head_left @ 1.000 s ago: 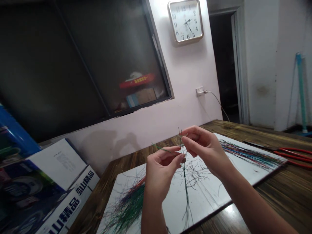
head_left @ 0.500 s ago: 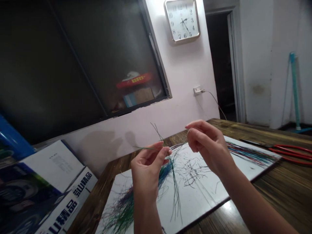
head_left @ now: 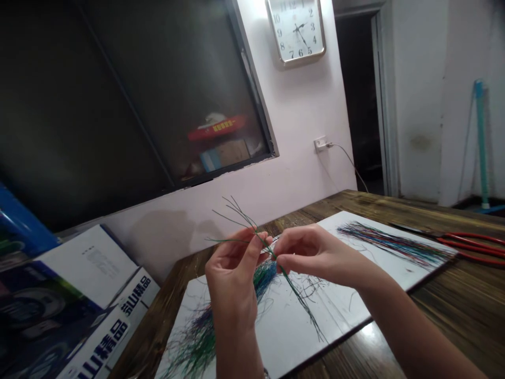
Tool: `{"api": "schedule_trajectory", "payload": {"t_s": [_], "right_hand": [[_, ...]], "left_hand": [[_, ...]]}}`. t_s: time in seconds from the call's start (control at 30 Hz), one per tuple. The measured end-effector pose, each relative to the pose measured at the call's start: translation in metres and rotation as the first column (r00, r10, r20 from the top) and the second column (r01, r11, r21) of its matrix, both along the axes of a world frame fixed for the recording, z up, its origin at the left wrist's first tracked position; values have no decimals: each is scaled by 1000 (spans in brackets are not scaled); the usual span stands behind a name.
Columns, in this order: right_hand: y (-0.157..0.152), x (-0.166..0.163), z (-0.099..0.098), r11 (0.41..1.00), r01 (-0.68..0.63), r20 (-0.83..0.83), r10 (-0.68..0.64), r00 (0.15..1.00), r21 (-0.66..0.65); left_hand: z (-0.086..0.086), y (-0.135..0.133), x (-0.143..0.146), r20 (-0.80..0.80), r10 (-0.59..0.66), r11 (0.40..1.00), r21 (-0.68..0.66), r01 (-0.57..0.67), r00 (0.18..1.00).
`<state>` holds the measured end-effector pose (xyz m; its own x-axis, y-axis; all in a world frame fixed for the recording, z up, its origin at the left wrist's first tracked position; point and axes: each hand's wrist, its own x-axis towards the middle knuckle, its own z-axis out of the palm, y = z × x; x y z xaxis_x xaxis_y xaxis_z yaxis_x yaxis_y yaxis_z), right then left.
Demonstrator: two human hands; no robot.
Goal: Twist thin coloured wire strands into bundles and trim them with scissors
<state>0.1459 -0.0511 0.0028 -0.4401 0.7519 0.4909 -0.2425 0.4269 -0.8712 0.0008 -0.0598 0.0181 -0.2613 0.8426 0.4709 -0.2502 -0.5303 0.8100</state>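
My left hand [head_left: 239, 260] pinches a small bunch of thin green wires [head_left: 296, 295] between thumb and fingers. Their upper ends fan out above it toward the wall, and the lower ends slant down to the right. Close beside it, my right hand [head_left: 305, 250] is closed on the same wires just below the left fingertips. Under the hands lies a white board [head_left: 294, 342]. A heap of loose green, blue and purple wires [head_left: 201, 337] spreads on its left side, partly behind my left forearm. Dark wire scraps [head_left: 315, 287] lie near the middle, partly covered by the right hand.
A second bundle of coloured wires [head_left: 394, 242] lies on the board's right end. Red-handled scissors [head_left: 469, 242] rest beside it on the wooden table [head_left: 445, 300]. Printed boxes [head_left: 90, 268] stand at the left. A clock [head_left: 298, 31] hangs on the wall behind.
My right hand has come down and left from the air to grip the green wires beside my left hand. The wires' lower ends have swung to the right.
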Motion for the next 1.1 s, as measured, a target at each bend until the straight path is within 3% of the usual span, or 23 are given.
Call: {"api": "schedule_trajectory", "payload": {"t_s": [0.13,0.33,0.67,1.1], "right_hand": [[1,0,-1,998,-49,6,50,999,-35],[3,0,-3,998,60,-98,-59,993,0],[3,-1,-2,999,52,-157,-54,986,-12],[4,-4,-3,995,95,-172,-93,981,4]], "left_hand": [[0,-2,0,4,2,1000,24,-2,1000],[-2,-5,-4,-130,-141,990,-21,140,981],[-4,-6,-7,-350,-167,985,-99,141,922],[-2,-6,-5,-340,-181,983,-85,162,923]]}}
